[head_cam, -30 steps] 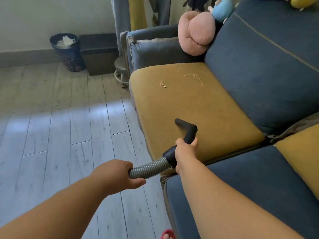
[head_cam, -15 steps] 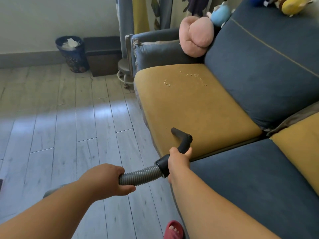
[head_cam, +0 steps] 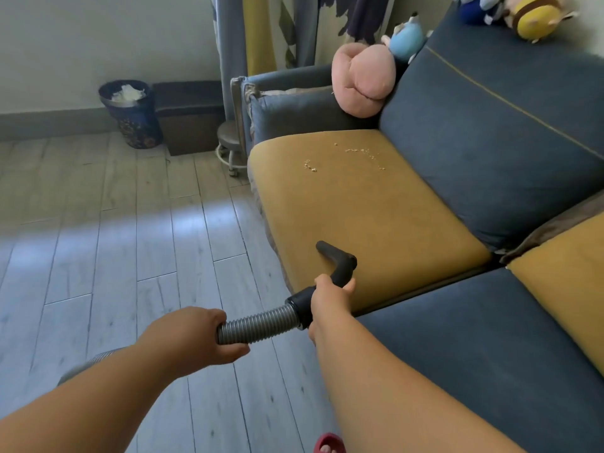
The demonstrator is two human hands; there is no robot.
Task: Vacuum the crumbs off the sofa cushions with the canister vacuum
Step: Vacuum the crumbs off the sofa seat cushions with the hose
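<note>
Left hand (head_cam: 192, 335) wrapped round a ribbed grey hose (head_cam: 258, 325), fingers (head_cam: 233, 349) curled underneath and shut fast on it. Right hand (head_cam: 330, 299) just ahead, clamped on the smooth black handle (head_cam: 340, 263) where the glossy cuff meets the hose, fingers (head_cam: 348, 286) hooked round its far side. Past the right fingers, a matte plastic elbow, bent sharply left and tapering to a narrow tip over the near part of a mustard cushion (head_cam: 376, 217); touching the fabric or just above it, impossible to tell. More hose looping out from under the left forearm, low over the floor (head_cam: 114, 240).

Crumbs (head_cam: 309, 165), pale and gritty, well ahead of the right fingers at the far end of the same cushion: one small clump to the left, a thin curved trail to the right, near the backrest. Cushion flat, rectangular, of a short suede-like nap.

Right of the fingers, a sofa (head_cam: 490, 142) in dark blue woven cloth with a thin yellow seam line, and a second mustard cushion at the frame edge. Beyond the crumbs, a plump pink pillow (head_cam: 362, 80) wedged in the corner by the padded armrest. Far to the left of the left fingers, pale wood-grain planks and a round patterned bin (head_cam: 132, 116) stuffed with white paper. Below the right forearm, the toe of a red slipper (head_cam: 328, 444).
</note>
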